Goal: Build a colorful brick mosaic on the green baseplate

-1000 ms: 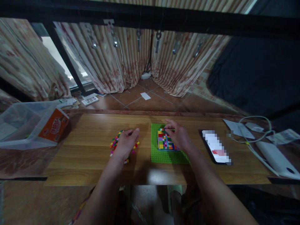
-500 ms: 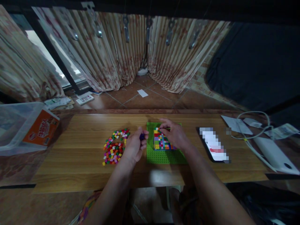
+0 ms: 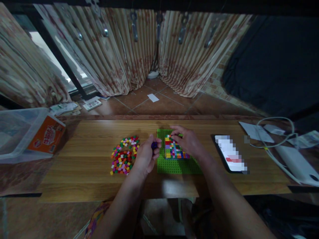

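Note:
A green studded baseplate [image 3: 179,168] lies on the table, bearing a block of tightly packed, many-coloured toy bricks [image 3: 171,151]. Over the upper part of that block, my right hand [image 3: 186,140] has thumb and fingertips drawn together in a pinch; whatever is between them is too small to make out. My left hand [image 3: 147,154], just left of the baseplate, is closed on dark blue bricks [image 3: 154,145] that show between thumb and fingers. Their number is unclear. Left of this hand is a pile of loose coloured bricks [image 3: 124,156], partly hidden by it.
A phone [image 3: 230,154] with a lit, blurred screen lies right of the baseplate on the wooden table [image 3: 79,159]. White cables [image 3: 274,161], papers [image 3: 256,132] and a white device [image 3: 296,164] are at the right end. A clear plastic bin [image 3: 22,132] stands at the left.
The whole view has shifted slightly as the head moved. Both hands keep nearly the same places, the left on the dark blue bricks and the right pinched over the brick block.

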{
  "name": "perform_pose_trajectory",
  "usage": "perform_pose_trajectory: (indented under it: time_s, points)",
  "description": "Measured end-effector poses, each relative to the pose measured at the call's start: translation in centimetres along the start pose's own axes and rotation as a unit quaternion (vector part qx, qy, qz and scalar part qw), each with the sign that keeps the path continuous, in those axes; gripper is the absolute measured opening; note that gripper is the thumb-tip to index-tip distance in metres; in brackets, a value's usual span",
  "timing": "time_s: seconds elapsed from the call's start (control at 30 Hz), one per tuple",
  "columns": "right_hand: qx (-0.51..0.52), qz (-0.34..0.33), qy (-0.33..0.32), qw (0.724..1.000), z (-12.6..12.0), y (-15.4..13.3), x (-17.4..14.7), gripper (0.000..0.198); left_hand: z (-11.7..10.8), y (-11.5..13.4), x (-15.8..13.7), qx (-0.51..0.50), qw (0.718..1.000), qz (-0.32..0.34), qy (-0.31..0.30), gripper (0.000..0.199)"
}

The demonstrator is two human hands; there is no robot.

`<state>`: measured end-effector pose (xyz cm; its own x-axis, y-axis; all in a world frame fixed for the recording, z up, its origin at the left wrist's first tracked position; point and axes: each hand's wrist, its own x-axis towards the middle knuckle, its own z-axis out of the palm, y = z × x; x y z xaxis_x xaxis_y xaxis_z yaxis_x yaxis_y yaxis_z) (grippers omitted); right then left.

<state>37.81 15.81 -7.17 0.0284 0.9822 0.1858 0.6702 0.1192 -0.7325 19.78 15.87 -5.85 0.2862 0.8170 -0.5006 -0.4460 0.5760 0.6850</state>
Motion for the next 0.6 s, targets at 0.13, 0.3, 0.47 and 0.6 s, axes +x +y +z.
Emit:
perform_pose_trajectory:
  time_s: [0.13, 0.3, 0.47, 0.6]
  points:
    - [0.003, 0.006, -0.014, 1.000, -0.3, -0.3, 0.3, 0.036, 0.3, 0.0, -0.3, -0.012, 1.000, -0.011, 0.002, 0.033]
    - [0.034, 0.005, -0.026, 0.999, -0.3, 0.0, 0.3, 0.038, 0.6, 0.1, -0.5, -0.039, 0.999, -0.032, 0.000, 0.035]
    - [0.093, 0.028, 0.016, 0.995, -0.3, 1.3, -0.2, 0.047, 0.9, 0.2, -0.6, -0.114, 0.992, -0.051, -0.004, 0.040]
    - [0.099, -0.018, 0.120, 0.988, -1.0, 0.6, -0.8, 0.026, 1.2, 0.2, -0.7, -0.149, 0.987, -0.051, -0.032, 0.044]
